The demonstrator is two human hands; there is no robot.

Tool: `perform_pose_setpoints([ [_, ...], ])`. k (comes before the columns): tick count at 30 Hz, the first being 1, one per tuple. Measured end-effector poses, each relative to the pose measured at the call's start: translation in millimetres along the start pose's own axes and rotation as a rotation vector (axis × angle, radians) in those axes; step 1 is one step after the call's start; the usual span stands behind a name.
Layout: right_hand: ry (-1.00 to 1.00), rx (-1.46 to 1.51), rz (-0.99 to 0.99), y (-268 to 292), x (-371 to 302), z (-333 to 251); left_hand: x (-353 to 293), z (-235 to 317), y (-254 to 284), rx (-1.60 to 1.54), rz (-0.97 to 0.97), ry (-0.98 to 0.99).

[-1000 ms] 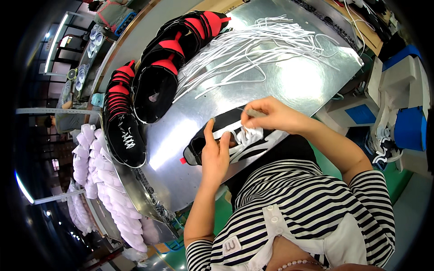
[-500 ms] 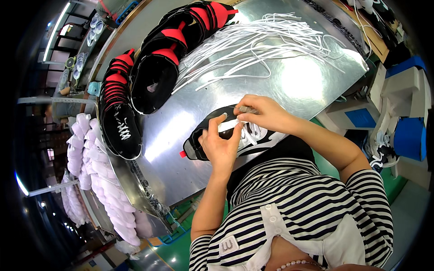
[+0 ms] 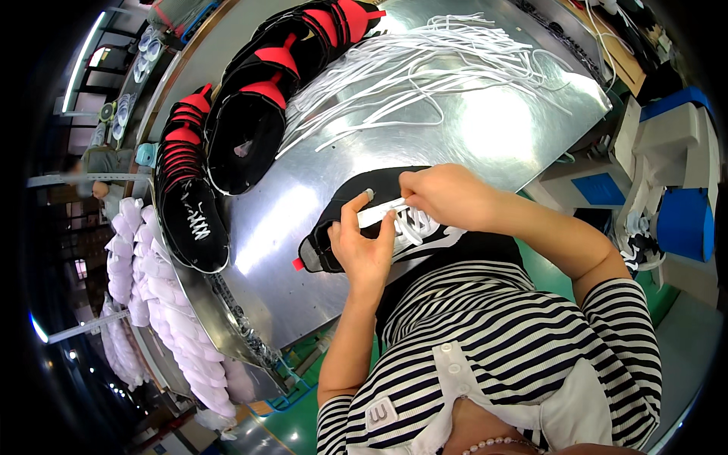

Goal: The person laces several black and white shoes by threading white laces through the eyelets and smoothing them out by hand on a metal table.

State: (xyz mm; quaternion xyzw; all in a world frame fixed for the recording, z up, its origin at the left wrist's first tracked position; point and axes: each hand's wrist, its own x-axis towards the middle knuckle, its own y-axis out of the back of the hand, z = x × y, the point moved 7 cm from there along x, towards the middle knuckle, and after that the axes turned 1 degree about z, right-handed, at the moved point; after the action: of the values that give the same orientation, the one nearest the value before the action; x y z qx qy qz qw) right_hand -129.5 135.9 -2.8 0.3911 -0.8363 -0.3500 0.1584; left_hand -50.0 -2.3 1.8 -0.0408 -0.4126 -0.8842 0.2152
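One black-and-white shoe top (image 3: 383,184) was at the near edge of the metal table (image 3: 296,296). The left hand (image 3: 365,241) was partly open and had hold of the shoe top, with its thumb and pointing finger around the white strip (image 3: 371,214). The right hand (image 3: 453,197) had its fingers pinched together on one white lace (image 3: 415,230). The shoe top looked light, soft and hard to break, but floppy at the opening, so the firmer strip seemed best to grab. The lace looked thin, bendy and maybe slippery. Two rows of black-and-red shoe tops (image 3: 264,89) sat on the table's left side, too squashed to count each one. One pile of loose laces (image 3: 425,76) lay on the table's far side, too messy to count.
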Motion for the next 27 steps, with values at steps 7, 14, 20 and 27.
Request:
perform_pose_setpoints([
  [7, 0.134, -0.215, 0.12, -30, 8, -20, -6, 7, 0, -0.107, 0.024, -0.041],
  [14, -0.148, 0.191, 0.093, 15, -20, 4, 1, -5, -10, -0.504, -0.227, 0.251],
  [20, -0.049, -0.005, 0.189, 8, -36, 4, 6, 3, -22, -0.355, -0.204, 0.222],
  [27, -0.063, 0.106, 0.55, 19, -48, 27, 8, 7, -28, -0.482, -0.169, 0.259],
])
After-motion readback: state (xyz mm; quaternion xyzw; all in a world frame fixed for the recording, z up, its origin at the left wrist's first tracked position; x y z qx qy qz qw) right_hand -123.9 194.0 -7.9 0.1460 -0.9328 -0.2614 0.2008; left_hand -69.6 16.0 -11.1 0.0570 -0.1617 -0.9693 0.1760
